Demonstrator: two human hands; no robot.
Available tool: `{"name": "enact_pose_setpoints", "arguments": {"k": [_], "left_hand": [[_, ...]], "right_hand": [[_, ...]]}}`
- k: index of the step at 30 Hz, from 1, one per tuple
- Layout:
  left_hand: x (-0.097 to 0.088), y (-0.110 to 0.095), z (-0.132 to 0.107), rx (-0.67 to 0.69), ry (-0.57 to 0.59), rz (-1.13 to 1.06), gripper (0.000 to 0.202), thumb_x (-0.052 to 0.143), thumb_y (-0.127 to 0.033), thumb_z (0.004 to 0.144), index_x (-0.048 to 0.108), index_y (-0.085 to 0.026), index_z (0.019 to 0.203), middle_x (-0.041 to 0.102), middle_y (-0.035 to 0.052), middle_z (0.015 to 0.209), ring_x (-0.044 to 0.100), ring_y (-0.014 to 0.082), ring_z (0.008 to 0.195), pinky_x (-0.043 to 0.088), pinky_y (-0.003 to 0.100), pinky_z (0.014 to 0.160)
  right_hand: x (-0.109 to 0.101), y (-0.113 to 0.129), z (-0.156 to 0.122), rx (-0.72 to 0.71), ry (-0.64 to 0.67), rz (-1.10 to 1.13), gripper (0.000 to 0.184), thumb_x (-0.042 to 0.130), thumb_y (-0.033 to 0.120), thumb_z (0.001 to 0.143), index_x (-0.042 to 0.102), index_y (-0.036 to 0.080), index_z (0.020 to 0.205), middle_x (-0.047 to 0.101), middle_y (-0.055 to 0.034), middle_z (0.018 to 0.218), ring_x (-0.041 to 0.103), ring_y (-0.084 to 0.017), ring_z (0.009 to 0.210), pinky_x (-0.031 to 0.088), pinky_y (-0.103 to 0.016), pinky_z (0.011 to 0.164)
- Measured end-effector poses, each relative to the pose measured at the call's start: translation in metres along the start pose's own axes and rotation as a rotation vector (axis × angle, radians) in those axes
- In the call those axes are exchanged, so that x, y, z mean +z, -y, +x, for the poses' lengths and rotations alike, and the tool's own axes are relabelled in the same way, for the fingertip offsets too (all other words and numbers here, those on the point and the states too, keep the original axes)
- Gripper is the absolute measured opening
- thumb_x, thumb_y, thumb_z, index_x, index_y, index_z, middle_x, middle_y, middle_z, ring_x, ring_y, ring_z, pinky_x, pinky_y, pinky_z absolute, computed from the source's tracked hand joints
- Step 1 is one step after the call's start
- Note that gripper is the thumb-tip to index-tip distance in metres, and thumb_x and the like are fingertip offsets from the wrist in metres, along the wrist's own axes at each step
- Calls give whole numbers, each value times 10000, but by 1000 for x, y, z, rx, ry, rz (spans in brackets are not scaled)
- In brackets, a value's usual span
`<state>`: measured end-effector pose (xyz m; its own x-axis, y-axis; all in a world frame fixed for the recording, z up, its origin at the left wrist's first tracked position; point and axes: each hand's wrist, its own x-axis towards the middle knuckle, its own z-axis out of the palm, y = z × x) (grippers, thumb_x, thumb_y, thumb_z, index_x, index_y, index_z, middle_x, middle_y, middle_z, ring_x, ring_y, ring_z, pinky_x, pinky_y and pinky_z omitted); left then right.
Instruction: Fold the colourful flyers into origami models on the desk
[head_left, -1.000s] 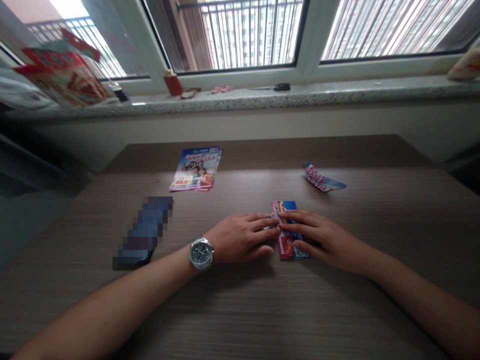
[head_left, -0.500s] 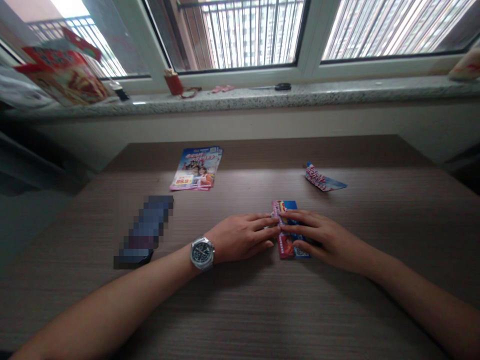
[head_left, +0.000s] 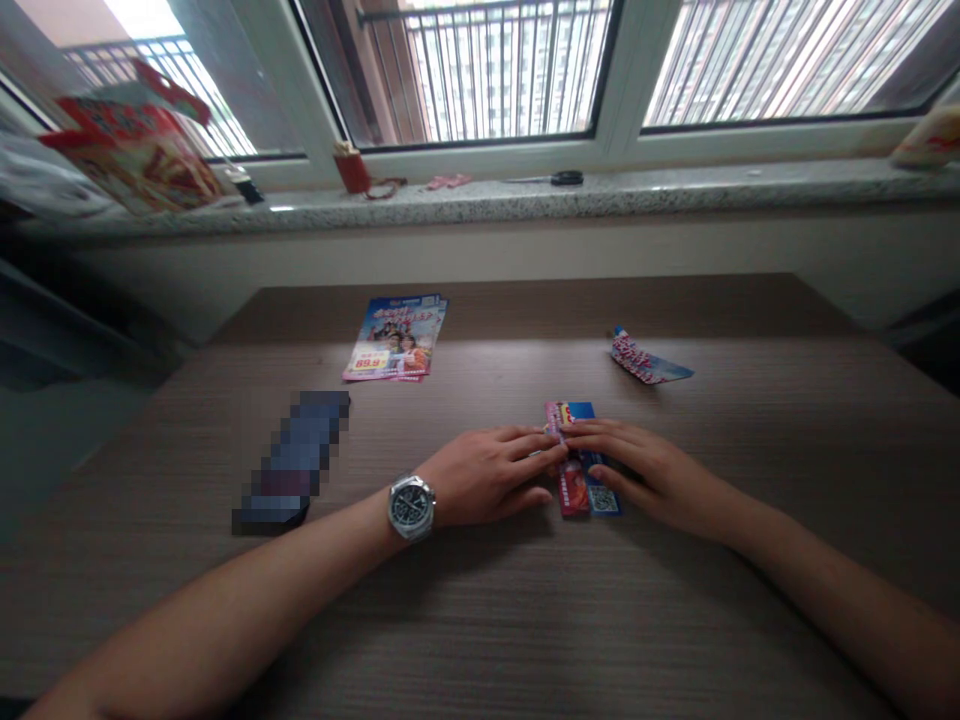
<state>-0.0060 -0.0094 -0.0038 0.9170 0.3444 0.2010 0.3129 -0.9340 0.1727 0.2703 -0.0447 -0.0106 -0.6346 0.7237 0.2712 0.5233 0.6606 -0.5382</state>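
A folded flyer (head_left: 574,492), pink and red on one side and blue with a QR code on the other, lies flat on the wooden table (head_left: 480,620). From the left, my left hand (head_left: 491,474) rests its outstretched fingertips on the flyer's pink part; a silver watch is on that wrist. My right hand (head_left: 646,466) comes from the right, its fingers laid flat across the blue part and reaching toward the middle. The fingertips of both hands nearly meet and cover the flyer's centre. Neither hand grasps anything.
A small stack of flyers (head_left: 397,340) lies at the table's back left, with a dark pixelated phone-shaped object (head_left: 296,465) nearer. Back right sits a folded paper piece (head_left: 649,360). The windowsill holds scissors (head_left: 564,178), a red container (head_left: 351,170) and a red bag (head_left: 142,150).
My right hand's fingers have shifted slightly up the flyer, uncovering more of the QR code. My left fingertips have slid slightly right. The flyer stays in place.
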Motion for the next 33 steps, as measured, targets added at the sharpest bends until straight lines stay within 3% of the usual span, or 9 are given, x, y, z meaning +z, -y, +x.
{"name": "enact_pose_setpoints", "arguments": {"k": [6, 15, 33], "left_hand": [[-1, -3, 1, -21, 38, 20, 534, 405, -463, 1032, 445, -137, 1453, 507, 124, 1474, 502, 248, 1330, 417, 403, 1142], [-3, -5, 0, -48, 53, 20, 538, 394, -471, 1033, 443, -147, 1459, 487, 120, 1492, 493, 251, 1337, 414, 397, 1139], [-2, -6, -1, -52, 52, 50, 538, 379, -462, 1038, 432, -144, 1468, 487, 114, 1496, 485, 238, 1354, 391, 376, 1160]], "right_hand": [[2, -1, 2, 70, -69, 29, 265, 483, 237, 997, 620, 238, 1225, 615, -116, 1361, 599, -238, 1239, 506, -422, 1028], [6, -3, 10, 138, -215, -4, 102, 573, 263, 951, 665, 219, 962, 659, -109, 1163, 650, -251, 1075, 541, -414, 926], [9, -7, 25, 128, -201, -56, 22, 648, 197, 897, 659, 212, 910, 621, -97, 1084, 643, -230, 977, 550, -385, 847]]}}
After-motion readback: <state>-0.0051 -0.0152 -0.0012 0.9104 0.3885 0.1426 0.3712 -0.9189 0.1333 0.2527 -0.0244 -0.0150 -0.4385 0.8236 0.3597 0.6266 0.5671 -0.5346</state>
